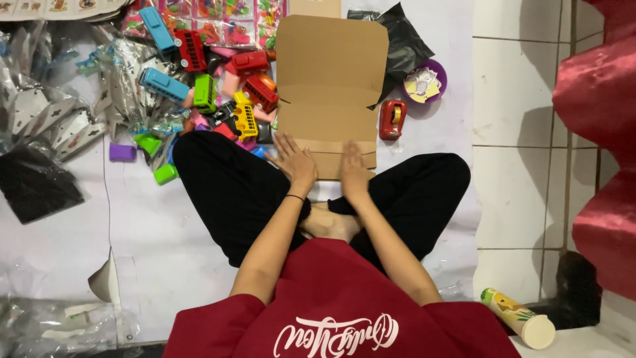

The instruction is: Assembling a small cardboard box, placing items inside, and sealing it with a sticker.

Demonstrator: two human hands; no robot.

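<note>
Both hands press flat, fingers spread, holding nothing: left hand [293, 161] and right hand [352, 171] lie on the near flap of a smooth brown cardboard box [330, 79]. It lies unfolded on the floor before crossed legs, beside glossy plastic toy buses [218, 79].

2 hands [324, 169] flat on cardboard box [331, 86]

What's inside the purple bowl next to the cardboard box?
The purple bowl holds small pale paper pieces. Its far side is hidden under a black plastic bag.

A flat brown cardboard mailer box [331, 86] lies open before my knees; a yellow-green snack tube [518, 317] lies at my right.
</note>
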